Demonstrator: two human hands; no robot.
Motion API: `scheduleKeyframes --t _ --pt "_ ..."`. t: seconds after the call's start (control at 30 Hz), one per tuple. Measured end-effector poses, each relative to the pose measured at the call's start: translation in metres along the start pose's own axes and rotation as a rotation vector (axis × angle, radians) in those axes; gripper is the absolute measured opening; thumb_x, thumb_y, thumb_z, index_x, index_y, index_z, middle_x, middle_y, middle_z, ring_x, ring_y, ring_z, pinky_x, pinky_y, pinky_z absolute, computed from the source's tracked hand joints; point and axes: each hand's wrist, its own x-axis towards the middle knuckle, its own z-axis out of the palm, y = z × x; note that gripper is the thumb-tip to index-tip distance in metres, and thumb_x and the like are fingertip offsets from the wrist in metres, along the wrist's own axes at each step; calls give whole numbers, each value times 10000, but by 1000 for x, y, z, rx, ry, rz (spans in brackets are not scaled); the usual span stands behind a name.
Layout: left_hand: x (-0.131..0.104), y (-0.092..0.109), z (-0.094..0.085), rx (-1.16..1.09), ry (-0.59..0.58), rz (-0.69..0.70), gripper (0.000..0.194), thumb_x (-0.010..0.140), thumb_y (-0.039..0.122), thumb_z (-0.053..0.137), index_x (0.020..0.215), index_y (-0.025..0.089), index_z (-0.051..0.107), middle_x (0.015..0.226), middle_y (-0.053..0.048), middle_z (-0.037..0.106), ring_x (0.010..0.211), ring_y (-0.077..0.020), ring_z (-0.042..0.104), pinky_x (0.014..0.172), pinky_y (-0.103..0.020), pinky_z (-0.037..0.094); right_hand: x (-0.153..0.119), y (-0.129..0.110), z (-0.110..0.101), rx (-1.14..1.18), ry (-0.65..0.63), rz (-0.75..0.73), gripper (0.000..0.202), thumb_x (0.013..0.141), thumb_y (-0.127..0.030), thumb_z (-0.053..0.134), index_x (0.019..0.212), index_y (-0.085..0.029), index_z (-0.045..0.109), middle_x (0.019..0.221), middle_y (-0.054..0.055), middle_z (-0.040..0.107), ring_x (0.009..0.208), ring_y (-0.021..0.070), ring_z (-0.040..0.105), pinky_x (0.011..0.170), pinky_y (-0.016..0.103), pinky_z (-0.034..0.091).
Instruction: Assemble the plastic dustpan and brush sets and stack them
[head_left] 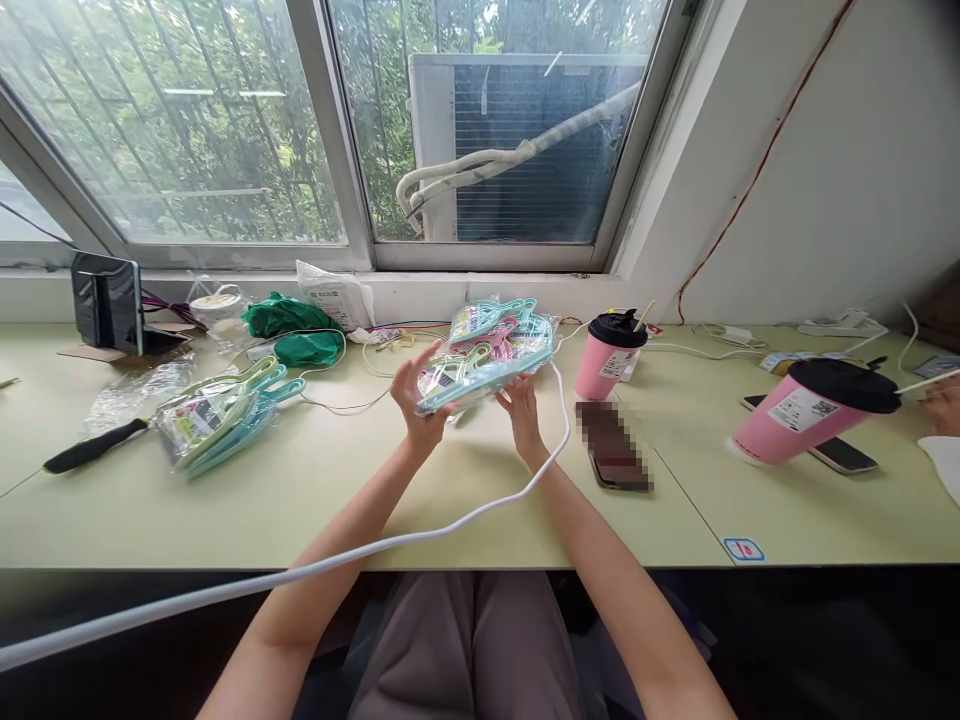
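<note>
A clear-wrapped pack of plastic clothes hangers (pixel 487 378), light blue along its near edge, is held up over the desk between both hands. My left hand (pixel 421 405) grips its left end, fingers bent around the side. My right hand (pixel 520 408) holds its lower right edge with the fingertips. Pink, green and blue hangers (pixel 499 330) show just behind that edge; I cannot tell whether all belong to the held pack. Another wrapped pack of green and blue hangers (pixel 225 415) lies on the left, beside a black handle (pixel 97 447).
A white cable (pixel 450 527) runs across in front of my arms. To the right are a pink cup (pixel 606 355), a phone (pixel 619 445) and a larger pink cup (pixel 810 412) near another person's hand (pixel 943 405). Green plastic (pixel 289 320) and a tablet-like stand (pixel 107 303) sit at back left.
</note>
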Motion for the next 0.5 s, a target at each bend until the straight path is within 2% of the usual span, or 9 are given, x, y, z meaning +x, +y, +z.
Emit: scheduleKeyframes --t 0.13,0.2,0.27,0.33,0.37,0.43,0.5 --pt "7 -18 -9 180 97 73 857 641 318 852 1349 340 371 1507 -112 385 1438 -354 273 964 -436 434 -3 -5 3 -64 60 -72 677 871 -652 393 1420 -256 403 1416 105 494 1308 224 476 1031 365 455" --pt "10 -22 -13 225 75 109 770 669 319 833 1321 338 424 1498 -100 405 1435 -340 279 989 -440 419 0 -5 0 -97 164 -107 634 877 -628 386 1366 -232 464 1355 117 537 1265 231 500 1022 372 448" --pt "12 -23 -15 264 37 155 646 768 349 755 1337 333 449 1434 -91 489 1372 -316 387 1005 -440 412 5 -5 -5 -125 289 -147 578 868 -603 429 1281 -213 530 1256 123 589 1185 238 543 1000 386 447" --pt "12 -25 -14 352 -56 210 541 854 369 664 1359 323 475 1254 -78 632 1197 -283 555 987 -436 431 9 -6 -11 -166 389 -213 501 849 -576 500 1156 -191 593 1152 115 622 1108 245 567 976 408 443" --pt "11 -27 -13 415 -139 241 498 877 374 634 1354 316 501 1138 -64 684 1086 -265 614 959 -429 453 11 -6 -14 -201 411 -262 455 841 -560 531 1082 -183 617 1118 107 628 1088 248 567 975 418 434" --pt "10 -33 -11 542 -329 318 407 904 378 597 1304 303 573 967 -42 724 919 -237 664 878 -399 500 11 -7 -17 -293 403 -371 377 852 -528 550 962 -178 636 1086 93 626 1089 250 553 987 434 409" --pt "8 -39 -9 612 -398 408 330 933 373 552 1240 283 631 929 -46 735 863 -224 676 803 -364 529 9 -8 -19 -377 370 -450 339 881 -500 535 911 -178 634 1073 84 617 1102 246 537 992 432 394"
